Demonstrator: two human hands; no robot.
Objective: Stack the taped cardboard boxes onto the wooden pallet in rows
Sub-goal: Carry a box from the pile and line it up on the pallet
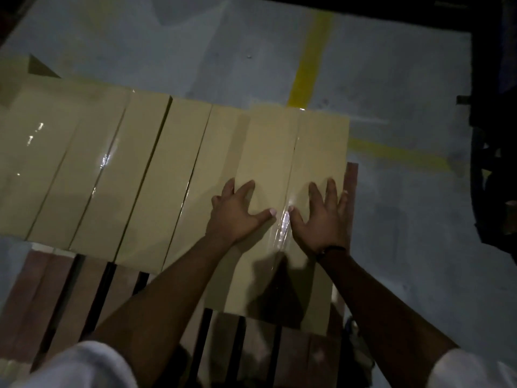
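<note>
Left hand and right hand lie spread flat on the end taped box, gripping nothing; push evenly forward until its near edge matches the row of boxes

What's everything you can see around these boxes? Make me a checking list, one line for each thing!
Surface: wooden pallet, bare slats nearest the person.
Job's things: taped cardboard boxes in one row; the rightmost box juts toward the person.
Clutter: nothing seen.
Grippers: left hand and right hand press flat on the rightmost box.
Cables: nothing seen.
Surroundings: grey floor, yellow lines; dark shape at right, unclear.
</note>
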